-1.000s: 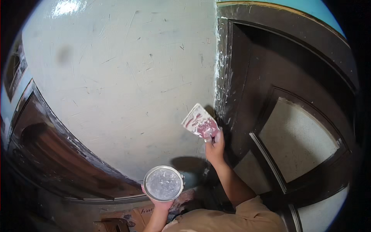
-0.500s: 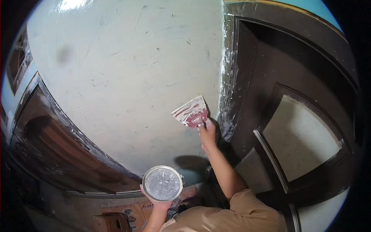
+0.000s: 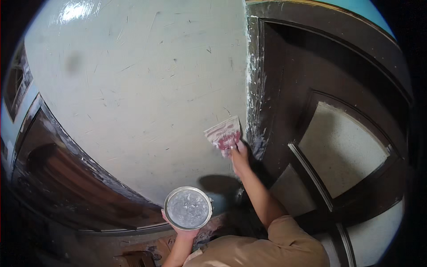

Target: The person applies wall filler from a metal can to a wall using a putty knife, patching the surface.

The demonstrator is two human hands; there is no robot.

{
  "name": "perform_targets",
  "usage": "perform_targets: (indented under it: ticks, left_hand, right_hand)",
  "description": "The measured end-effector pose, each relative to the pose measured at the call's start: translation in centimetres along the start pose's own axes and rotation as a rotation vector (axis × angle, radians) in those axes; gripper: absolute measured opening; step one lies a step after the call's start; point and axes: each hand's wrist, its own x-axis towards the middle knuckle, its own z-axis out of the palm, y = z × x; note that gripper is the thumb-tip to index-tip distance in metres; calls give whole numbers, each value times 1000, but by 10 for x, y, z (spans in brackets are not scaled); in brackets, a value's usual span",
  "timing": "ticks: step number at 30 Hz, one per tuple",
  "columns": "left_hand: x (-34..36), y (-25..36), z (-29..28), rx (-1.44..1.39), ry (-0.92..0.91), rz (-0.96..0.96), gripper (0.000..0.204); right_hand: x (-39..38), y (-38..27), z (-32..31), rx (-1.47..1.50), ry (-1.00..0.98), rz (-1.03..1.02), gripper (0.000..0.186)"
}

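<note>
In my right hand is a wide putty knife with a red blade smeared with whitish filler. Its broad edge points up and left, against or close to the pale wall; I cannot tell if it touches. My left hand holds a round metal tin from below, its greyish, white-smudged face turned up toward me. The wall bears many small dark scratches and marks. Just right of the putty knife runs the edge of a dark door frame, streaked with white filler.
A dark wooden door with pale panels stands on the right. To the left is a brown door in a scuffed frame. Down at the floor lie cardboard and a brown object that I cannot make out.
The putty knife has shifted slightly down and right relative to the wall, its blade turning a little. The view has moved slightly. The left hand still holds the tin.
</note>
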Motion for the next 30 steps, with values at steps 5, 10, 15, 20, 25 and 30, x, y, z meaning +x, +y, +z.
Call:
perform_targets:
  ticks: [5,10,15,20,25,30]
  left_hand:
    - [-10,4,15,36,-83,-13,91]
    - [-10,-1,20,47,-142,-66,90]
    - [-14,1,20,67,-136,-25,90]
    - [-15,-2,24,79,-153,-46,90]
    - [-11,-9,9,63,-50,19,92]
    - [-15,-7,14,71,-111,-28,91]
  right_hand:
    - [-28,14,-7,142,-62,105,19]
    - [5,-6,3,23,-81,-31,19]
    - [-22,19,-9,77,-6,85,25]
    - [-6,-4,2,81,-83,-54,21]
    - [-10,12,-11,21,-88,74,19]
    - [-21,14,-17,42,-70,48,19]
